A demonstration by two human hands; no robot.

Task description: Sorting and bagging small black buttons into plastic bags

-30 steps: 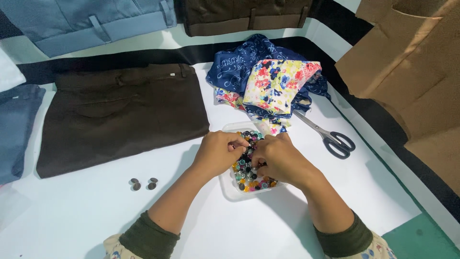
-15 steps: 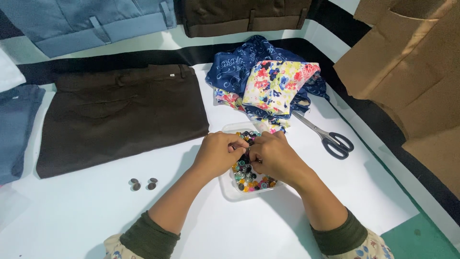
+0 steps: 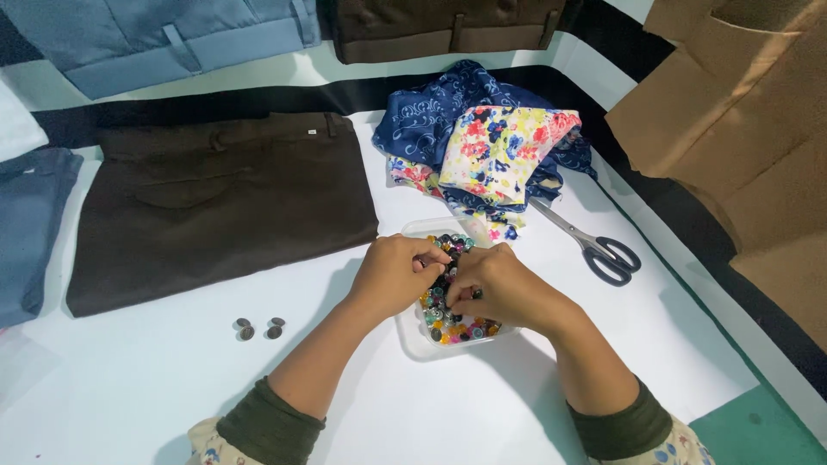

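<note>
Clear plastic tray (image 3: pixel 412 337) of mixed coloured buttons (image 3: pixel 452 323) sits right under both my hands, so I can pick through it. My left hand (image 3: pixel 394 274) and right hand (image 3: pixel 500 288) meet over the pile, fingers curled together; can't tell if either grip pinches a button. Two dark buttons (image 3: pixel 260 328) lie apart, left of my grip. Beyond it: brown trousers (image 3: pixel 215 202), floral fabric (image 3: pixel 495 151). Scissors (image 3: pixel 594 245) off right on the white tabletop (image 3: pixel 129 387).

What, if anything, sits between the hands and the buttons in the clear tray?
Nothing visible. Both the left hand and right hand are already over the clear tray, fingers down among the coloured buttons. The scissors lie off to the right.
</note>
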